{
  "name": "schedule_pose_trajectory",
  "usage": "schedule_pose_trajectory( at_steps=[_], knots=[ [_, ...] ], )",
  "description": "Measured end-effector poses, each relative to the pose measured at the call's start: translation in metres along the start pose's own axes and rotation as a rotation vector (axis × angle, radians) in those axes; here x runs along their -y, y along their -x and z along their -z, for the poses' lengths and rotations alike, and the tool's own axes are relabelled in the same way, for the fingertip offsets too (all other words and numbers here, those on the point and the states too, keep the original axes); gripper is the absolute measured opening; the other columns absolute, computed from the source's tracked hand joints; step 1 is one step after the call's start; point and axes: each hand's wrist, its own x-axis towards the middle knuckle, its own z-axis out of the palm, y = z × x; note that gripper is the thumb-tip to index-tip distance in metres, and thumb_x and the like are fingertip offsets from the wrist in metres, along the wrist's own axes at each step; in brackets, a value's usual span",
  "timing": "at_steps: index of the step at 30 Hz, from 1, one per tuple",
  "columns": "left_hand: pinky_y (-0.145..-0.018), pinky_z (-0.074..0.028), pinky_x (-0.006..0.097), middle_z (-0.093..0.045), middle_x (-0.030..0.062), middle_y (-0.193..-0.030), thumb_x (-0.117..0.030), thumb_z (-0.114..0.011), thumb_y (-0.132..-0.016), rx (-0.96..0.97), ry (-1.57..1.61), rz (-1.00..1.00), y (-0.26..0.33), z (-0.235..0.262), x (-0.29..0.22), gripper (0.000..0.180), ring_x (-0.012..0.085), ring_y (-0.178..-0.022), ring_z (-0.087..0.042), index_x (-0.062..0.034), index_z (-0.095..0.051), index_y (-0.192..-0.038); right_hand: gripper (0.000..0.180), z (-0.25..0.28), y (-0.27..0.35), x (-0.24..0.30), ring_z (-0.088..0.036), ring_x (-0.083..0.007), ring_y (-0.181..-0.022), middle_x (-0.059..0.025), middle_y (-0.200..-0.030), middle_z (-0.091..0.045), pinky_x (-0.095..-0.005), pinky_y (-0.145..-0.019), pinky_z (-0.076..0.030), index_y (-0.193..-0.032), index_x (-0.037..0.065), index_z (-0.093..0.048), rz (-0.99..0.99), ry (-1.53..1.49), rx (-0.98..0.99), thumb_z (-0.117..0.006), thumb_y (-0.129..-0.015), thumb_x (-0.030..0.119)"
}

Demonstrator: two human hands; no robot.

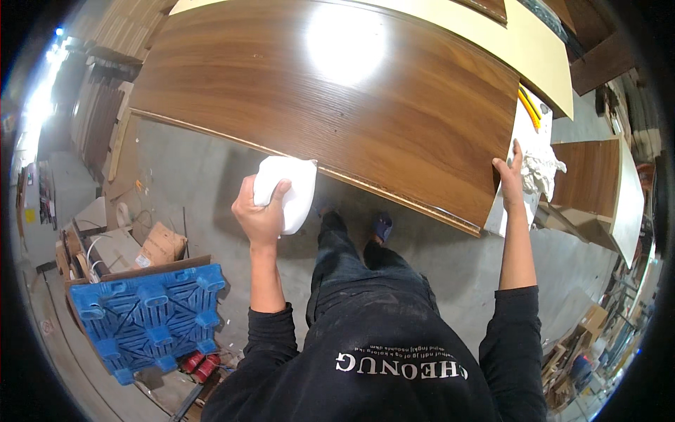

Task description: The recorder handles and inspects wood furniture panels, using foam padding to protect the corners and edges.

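Observation:
A wide brown wood-grain panel lies in front of me, with a bright glare spot near its far side. Bunched in my left hand is a white cloth, pressed to the panel's near edge. My right hand grips the panel's right end, thumb at the top edge and index finger stretched along the side; its other fingers are mostly hidden. Beside that hand, a crumpled white cloth rests on a white surface. A yellow and black tool sits just beyond it.
Cream-coloured board runs along the far side. At the right stands a brown and white panelled piece. A blue plastic pallet leans at lower left, with a cardboard piece behind it. More boards stand at the left.

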Motion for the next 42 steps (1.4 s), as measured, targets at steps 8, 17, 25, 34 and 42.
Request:
schedule_pose_trajectory(
  at_steps=[8, 17, 25, 34, 42],
  knots=[
    [-0.060, -0.048, 0.027, -0.065, 0.0084, -0.069, -0.016, -0.078, -0.070, -0.026, -0.033, 0.049, -0.016, 0.008, 0.011, 0.026, 0.0136, -0.062, -0.061, -0.0004, -0.061, -0.082, 0.076, -0.118, -0.015, 0.074, -0.012, -0.0339, -0.138, -0.0133, -0.147, -0.022, -0.0603, -0.107, -0.008, -0.141, 0.019, -0.026, 0.325, 0.750, -0.027, -0.061, -0.076, 0.038],
    [-0.059, -0.048, 0.027, -0.064, 0.0089, -0.068, -0.015, -0.077, -0.070, -0.061, -0.061, 0.100, -0.040, 0.027, 0.027, 0.024, 0.0131, -0.061, -0.061, 0.0000, -0.062, -0.081, 0.057, -0.181, -0.006, 0.112, -0.017, -0.0283, -0.137, -0.0091, -0.145, -0.029, -0.0513, -0.111, -0.012, -0.133, 0.016, -0.042, 0.378, 0.801, -0.029, -0.055, -0.080, 0.034],
    [-0.058, -0.048, 0.026, -0.063, 0.0081, -0.067, -0.015, -0.077, -0.071, -0.069, -0.036, 0.155, -0.064, 0.043, 0.051, 0.025, 0.0126, -0.060, -0.060, 0.0003, -0.062, -0.082, 0.055, -0.181, -0.007, 0.106, -0.022, -0.0278, -0.136, -0.0064, -0.143, -0.033, -0.0519, -0.109, -0.015, -0.131, 0.019, -0.043, 0.421, 0.806, -0.070, -0.058, -0.079, 0.030],
    [-0.057, -0.048, 0.026, -0.063, 0.0075, -0.066, -0.017, -0.077, -0.071, -0.119, -0.022, 0.179, -0.088, 0.059, 0.075, 0.024, 0.0111, -0.060, -0.059, 0.0001, -0.062, -0.080, 0.050, -0.180, -0.007, 0.108, -0.025, -0.0289, -0.135, -0.0072, -0.142, -0.035, -0.0526, -0.108, -0.017, -0.129, 0.018, -0.046, 0.445, 0.811, -0.092, -0.056, -0.081, 0.027],
    [-0.056, -0.047, 0.025, -0.063, 0.0066, -0.065, -0.020, -0.077, -0.072, -0.136, 0.079, 0.234, -0.107, 0.070, 0.098, 0.027, 0.0101, -0.060, -0.058, 0.0000, -0.061, -0.078, 0.047, -0.179, -0.007, 0.102, -0.029, -0.0288, -0.133, -0.0072, -0.140, -0.038, -0.0514, -0.108, -0.020, -0.128, 0.017, -0.047, 0.475, 0.813, -0.114, -0.055, -0.082, 0.025]
  ],
)
